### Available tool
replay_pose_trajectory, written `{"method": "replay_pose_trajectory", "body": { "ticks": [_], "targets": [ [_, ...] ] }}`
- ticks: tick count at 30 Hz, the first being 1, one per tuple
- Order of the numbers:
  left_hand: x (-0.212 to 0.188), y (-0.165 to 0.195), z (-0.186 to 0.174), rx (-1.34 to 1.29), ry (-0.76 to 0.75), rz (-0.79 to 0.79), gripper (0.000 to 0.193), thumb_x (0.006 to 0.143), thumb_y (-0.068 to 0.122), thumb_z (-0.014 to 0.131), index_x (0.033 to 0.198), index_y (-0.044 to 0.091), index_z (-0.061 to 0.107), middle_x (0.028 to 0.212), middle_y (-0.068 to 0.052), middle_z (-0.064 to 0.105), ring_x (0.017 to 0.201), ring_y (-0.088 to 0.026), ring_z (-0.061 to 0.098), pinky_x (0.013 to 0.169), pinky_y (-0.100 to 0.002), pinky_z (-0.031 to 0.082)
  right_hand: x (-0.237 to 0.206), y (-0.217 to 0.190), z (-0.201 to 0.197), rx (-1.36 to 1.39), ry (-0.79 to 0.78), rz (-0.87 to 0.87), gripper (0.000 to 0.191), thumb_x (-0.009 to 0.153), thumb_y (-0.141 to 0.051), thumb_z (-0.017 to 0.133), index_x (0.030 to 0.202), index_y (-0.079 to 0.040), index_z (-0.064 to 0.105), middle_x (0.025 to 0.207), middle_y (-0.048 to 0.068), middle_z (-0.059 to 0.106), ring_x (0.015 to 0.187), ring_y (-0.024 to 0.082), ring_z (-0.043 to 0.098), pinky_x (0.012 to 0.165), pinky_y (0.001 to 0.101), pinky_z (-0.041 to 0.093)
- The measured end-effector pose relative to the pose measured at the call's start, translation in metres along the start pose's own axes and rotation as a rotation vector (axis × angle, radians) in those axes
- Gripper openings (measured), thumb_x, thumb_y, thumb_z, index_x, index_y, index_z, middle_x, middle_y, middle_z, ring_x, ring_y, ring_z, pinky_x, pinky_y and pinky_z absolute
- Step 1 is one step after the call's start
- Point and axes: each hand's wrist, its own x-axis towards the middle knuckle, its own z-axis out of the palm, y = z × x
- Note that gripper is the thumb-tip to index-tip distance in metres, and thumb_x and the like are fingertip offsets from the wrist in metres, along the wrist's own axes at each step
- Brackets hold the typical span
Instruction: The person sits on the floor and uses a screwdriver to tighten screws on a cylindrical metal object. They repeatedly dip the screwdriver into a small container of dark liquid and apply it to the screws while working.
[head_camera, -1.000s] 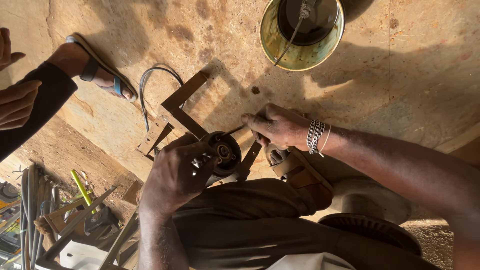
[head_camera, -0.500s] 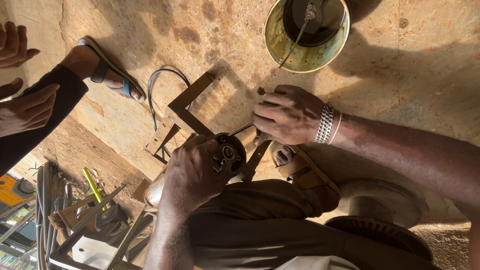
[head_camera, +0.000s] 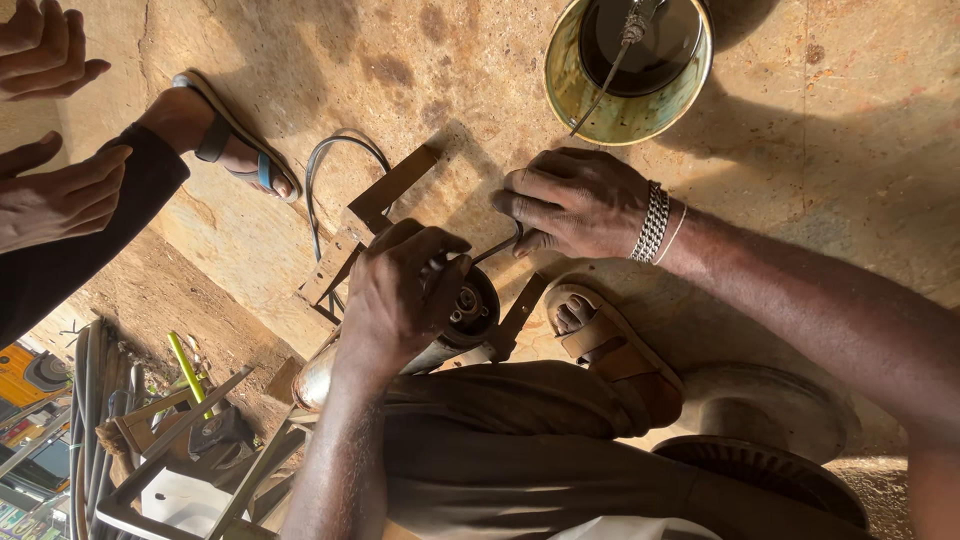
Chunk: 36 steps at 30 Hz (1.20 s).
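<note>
My left hand (head_camera: 395, 295) is wrapped around the head of an angle grinder (head_camera: 472, 308), which rests on the concrete floor between my knees. My right hand (head_camera: 575, 200), with a metal bracelet on the wrist, pinches a thin dark metal tool (head_camera: 495, 248) whose tip reaches the grinder's spindle. Just beyond the grinder lies a rusty bent metal bracket (head_camera: 390, 190), and a grey cable (head_camera: 330, 165) loops past it. My sandalled foot (head_camera: 600, 335) is planted right of the grinder.
A worn round tin (head_camera: 560, 95) of dark liquid with a stick in it stands ahead. Another person's hands (head_camera: 55, 195) and sandalled foot (head_camera: 225, 145) are at the left. Scrap metal bars (head_camera: 150, 440) lie lower left; a round metal base (head_camera: 770, 415) lies lower right.
My left hand has slid further over the grinder's head, covering more of it. My right hand has come closer to the spindle with the thin tool. The other person's hands have moved.
</note>
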Motion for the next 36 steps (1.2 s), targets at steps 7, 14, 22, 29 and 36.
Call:
{"method": "replay_pose_trajectory", "body": {
  "ticks": [7,14,22,29,36],
  "targets": [
    [0.026,-0.032,0.030,-0.043,-0.336,-0.060,0.019,0.092,0.028,0.075,0.096,0.010,0.080,0.081,-0.006,0.080,0.061,-0.016,0.073,0.062,-0.035,0.061,-0.010,-0.022,0.002,0.713,-0.708,1.079,0.065,0.103,-0.054,0.051,0.061,-0.009,0.069,0.068,0.012,0.076,0.062,0.020,0.072,0.069,0.0336,0.060],
    [0.027,-0.040,0.031,-0.071,-0.306,-0.043,0.019,0.091,0.028,0.077,0.094,0.009,0.080,0.079,-0.005,0.080,0.066,-0.016,0.076,0.065,-0.033,0.061,-0.031,-0.009,-0.007,0.191,-0.157,0.140,0.054,0.093,-0.048,0.063,0.124,-0.003,0.064,0.100,0.012,0.073,0.080,0.024,0.072,0.070,0.0388,0.061],
    [0.035,-0.026,0.024,-0.387,-0.337,-0.095,0.024,0.096,0.026,0.070,0.110,0.007,0.077,0.091,-0.006,0.081,0.078,-0.015,0.080,0.071,-0.032,0.064,-0.038,-0.012,0.039,0.341,0.307,0.249,0.036,0.119,-0.019,0.052,0.136,0.006,0.031,0.129,0.015,0.064,0.112,0.028,0.069,0.103,0.0413,0.055],
    [0.038,-0.022,0.013,-0.250,-0.340,-0.080,0.022,0.095,0.025,0.072,0.107,0.008,0.079,0.095,-0.008,0.081,0.080,-0.019,0.079,0.073,-0.036,0.062,-0.017,-0.027,-0.012,0.241,-0.049,0.545,0.021,0.099,-0.022,0.071,0.095,-0.002,0.069,0.086,0.011,0.068,0.071,0.028,0.068,0.062,0.0386,0.054],
    [0.036,-0.036,0.014,-0.108,-0.461,-0.087,0.018,0.089,0.024,0.073,0.098,0.010,0.081,0.093,-0.008,0.078,0.082,-0.021,0.075,0.075,-0.039,0.061,-0.013,-0.037,-0.011,0.272,-0.082,0.542,0.021,0.097,-0.024,0.072,0.093,-0.003,0.069,0.086,0.010,0.067,0.070,0.028,0.068,0.061,0.0380,0.055]
  ]
}}
